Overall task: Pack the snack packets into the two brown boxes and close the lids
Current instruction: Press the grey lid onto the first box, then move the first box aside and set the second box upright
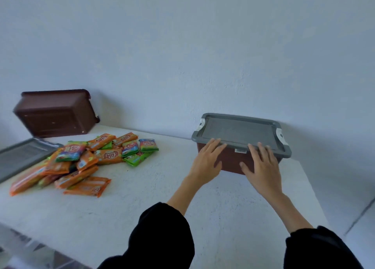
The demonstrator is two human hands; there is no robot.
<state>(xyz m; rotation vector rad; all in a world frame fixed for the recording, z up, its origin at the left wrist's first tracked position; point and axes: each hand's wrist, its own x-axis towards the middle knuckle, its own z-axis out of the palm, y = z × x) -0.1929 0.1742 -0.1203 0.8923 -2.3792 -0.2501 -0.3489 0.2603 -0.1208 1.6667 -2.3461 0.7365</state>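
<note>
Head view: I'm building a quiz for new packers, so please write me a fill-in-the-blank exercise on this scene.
1. The left hand and right hand touch the lidded brown box at its ____ lid.
2. The snack packets lie piled on the ____, outside both boxes.
3. The other brown box is tipped against the ____.
4. It has no lid on; a spare lid lies to the pile's ____.
Missing words: grey; table; wall; left.

The right brown box has a grey lid with white latches; the far-left box is dark brown. Snack packets are orange and green, perhaps rainbow-striped; table white.
</note>
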